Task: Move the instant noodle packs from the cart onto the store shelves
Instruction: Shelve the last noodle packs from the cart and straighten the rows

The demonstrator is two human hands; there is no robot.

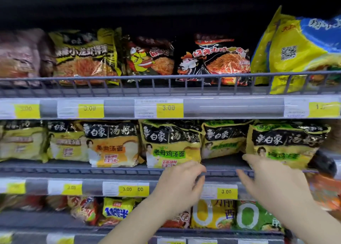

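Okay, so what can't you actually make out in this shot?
- Cart: outside the head view.
- Far-left packs on the top shelf: motion blur smears the print.
- Yellow-and-blue bag: cut off by the right edge.
- Hands: left hand and right hand blurred, grip unclear.

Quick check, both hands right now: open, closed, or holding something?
Left hand: open, fingers loosely curled at the middle shelf edge, holding nothing.
Right hand: open, fingers extended toward the green-label noodle pack, no grip visible.

Grey wire-fronted shelves point(228, 94), 3 tiers of upright noodle packs point(171, 144).
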